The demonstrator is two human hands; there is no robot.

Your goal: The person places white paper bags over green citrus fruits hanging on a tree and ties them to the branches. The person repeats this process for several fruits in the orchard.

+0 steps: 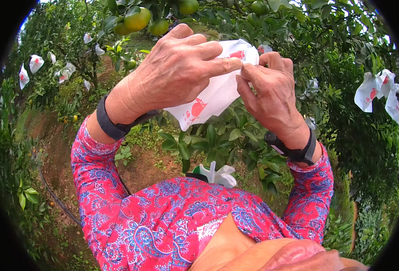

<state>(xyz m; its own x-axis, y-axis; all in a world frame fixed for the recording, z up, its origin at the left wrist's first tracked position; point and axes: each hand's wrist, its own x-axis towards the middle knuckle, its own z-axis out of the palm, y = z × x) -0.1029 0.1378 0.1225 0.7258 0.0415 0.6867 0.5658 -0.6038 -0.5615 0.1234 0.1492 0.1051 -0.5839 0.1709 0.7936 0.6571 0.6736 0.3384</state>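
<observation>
Both hands meet at the paper bag's [217,92] upper edge: left hand [177,72] pinches it, right hand [271,90] pinches alongside; bag hangs down-left.

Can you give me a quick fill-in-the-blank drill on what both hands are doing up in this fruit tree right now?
1. The left hand and right hand together hold a white paper ____ with red print.
2. Each wrist wears a dark ____.
3. The round fruits above the left hand are yellow-____.
4. The sleeves carry a paisley pattern on ____ cloth.

Missing words: bag; band; green; pink
</observation>
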